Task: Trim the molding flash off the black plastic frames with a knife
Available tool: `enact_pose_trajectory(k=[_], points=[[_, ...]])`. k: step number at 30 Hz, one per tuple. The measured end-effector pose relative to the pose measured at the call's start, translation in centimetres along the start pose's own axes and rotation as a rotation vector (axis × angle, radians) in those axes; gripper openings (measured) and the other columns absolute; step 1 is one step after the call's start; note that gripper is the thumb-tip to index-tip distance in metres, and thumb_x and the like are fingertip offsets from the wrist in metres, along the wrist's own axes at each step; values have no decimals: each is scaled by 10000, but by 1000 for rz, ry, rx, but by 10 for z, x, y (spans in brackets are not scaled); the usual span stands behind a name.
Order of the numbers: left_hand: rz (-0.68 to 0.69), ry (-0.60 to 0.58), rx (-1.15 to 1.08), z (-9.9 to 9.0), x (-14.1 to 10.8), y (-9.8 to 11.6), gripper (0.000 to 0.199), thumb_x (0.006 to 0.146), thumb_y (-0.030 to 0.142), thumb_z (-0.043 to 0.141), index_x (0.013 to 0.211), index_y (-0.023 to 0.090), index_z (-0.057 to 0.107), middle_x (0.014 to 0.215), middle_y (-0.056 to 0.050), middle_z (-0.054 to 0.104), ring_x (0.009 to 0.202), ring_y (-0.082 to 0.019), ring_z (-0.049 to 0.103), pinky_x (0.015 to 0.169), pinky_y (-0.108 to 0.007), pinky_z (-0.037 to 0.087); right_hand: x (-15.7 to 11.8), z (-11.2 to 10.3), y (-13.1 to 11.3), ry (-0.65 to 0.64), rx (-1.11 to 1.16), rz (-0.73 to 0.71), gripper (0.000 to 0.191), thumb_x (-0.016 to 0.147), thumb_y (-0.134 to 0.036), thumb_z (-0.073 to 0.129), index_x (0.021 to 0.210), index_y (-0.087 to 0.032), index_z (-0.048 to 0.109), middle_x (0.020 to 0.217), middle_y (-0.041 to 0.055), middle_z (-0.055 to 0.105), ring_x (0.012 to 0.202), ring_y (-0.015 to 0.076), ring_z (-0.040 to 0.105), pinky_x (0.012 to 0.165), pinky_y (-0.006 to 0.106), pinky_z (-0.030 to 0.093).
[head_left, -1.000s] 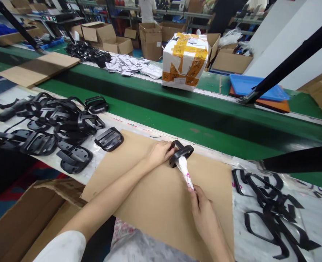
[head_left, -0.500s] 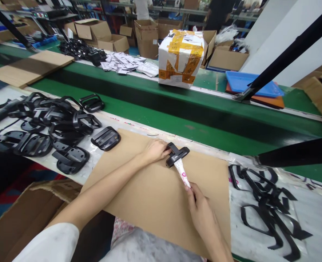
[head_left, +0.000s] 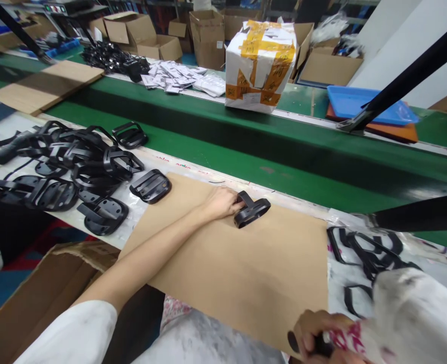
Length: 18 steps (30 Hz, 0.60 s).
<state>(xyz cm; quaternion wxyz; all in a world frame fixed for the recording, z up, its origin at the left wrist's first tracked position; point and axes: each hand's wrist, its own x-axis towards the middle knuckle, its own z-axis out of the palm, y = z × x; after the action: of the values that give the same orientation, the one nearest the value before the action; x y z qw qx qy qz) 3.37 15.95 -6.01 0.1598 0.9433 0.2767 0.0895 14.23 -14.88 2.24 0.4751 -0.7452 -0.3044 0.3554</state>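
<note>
Apparently, the work is sitting midway through one piece. The left hand is curling its fingers against the black buckle, which is standing tilted on the cardboard sheet, near its far edge. The right hand is gripping a white-wrapped tool at the near right corner, well apart from the buckle; the tool is showing too blurred for its exact form to be told. On the buckle, a band and an oval part are already sitting together, so the joining is looking at least partly done, though whether it is fully seated cannot be told. Just beside the sheet's far left corner, a single black piece is lying flat, its bar in place. Beyond it, a heap of similar pieces is spreading leftward, many showing bands and plates together; whether these are finished or waiting is not showing. To the right, loose black bands are lying on the table covering, partly hidden by the tool, and these are seemingly being left for later pieces.
</note>
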Motion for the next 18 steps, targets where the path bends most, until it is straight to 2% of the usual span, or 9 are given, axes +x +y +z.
enact_pose_trajectory(k=[1,3,4,6,8,12,13,16,18], points=[[1,-7,3,-1,0,0,475,1005,458,472,740,157,725,764,-125,738,727,-246,686,694,-325,443,10,7,4,-44,-82,-3,714,875,-907,146,671,-284,429,528,49,463,477,225,482,480,344,429],[8,-16,4,-2,1,0,457,1004,446,472,765,157,733,778,-127,743,738,-250,689,697,-328,443,32,21,11,-73,-200,24,674,893,-871,321,838,-257,593,609,72,576,528,250,545,497,329,399],[14,-16,5,-3,2,1,445,1003,438,475,778,157,737,787,-128,746,746,-252,690,706,-332,445,40,27,13,-107,-273,44,635,909,-832,371,910,-253,631,622,66,601,532,255,557,494,319,377],[26,-17,10,-4,3,1,421,1000,420,483,795,158,740,804,-128,752,759,-253,692,728,-337,447,48,32,16,-200,-425,89,555,987,-725,341,1033,-259,639,691,48,646,578,246,596,520,299,389],[31,-21,14,-3,3,2,416,1000,410,484,788,159,740,810,-127,754,761,-250,692,743,-339,444,44,30,17,-220,-492,103,521,1027,-670,293,1029,-263,619,679,21,631,570,223,592,519,280,392],[26,-22,7,-2,4,2,462,1009,428,462,762,150,736,780,-136,745,729,-251,682,717,-344,427,36,24,16,-108,-488,33,494,1044,-647,262,953,-258,553,550,-31,500,466,200,514,481,276,336],[24,-19,2,-3,4,2,466,1011,436,458,775,149,740,773,-135,742,719,-253,679,702,-344,421,39,25,14,-115,-511,16,493,1049,-632,239,962,-257,546,549,-29,499,469,207,519,484,280,329],[4,-1,-20,-5,5,3,465,1010,461,456,833,152,755,764,-131,736,704,-256,670,656,-336,399,55,24,4,-240,-620,26,458,1061,-585,239,1024,-266,566,648,14,603,571,240,588,512,288,335],[-21,-4,-30,-6,5,3,480,1009,480,454,834,154,760,745,-129,729,687,-254,663,630,-332,386,58,15,-7,-280,-642,57,432,1051,-601,282,995,-283,570,644,5,592,570,233,566,509,284,329]])
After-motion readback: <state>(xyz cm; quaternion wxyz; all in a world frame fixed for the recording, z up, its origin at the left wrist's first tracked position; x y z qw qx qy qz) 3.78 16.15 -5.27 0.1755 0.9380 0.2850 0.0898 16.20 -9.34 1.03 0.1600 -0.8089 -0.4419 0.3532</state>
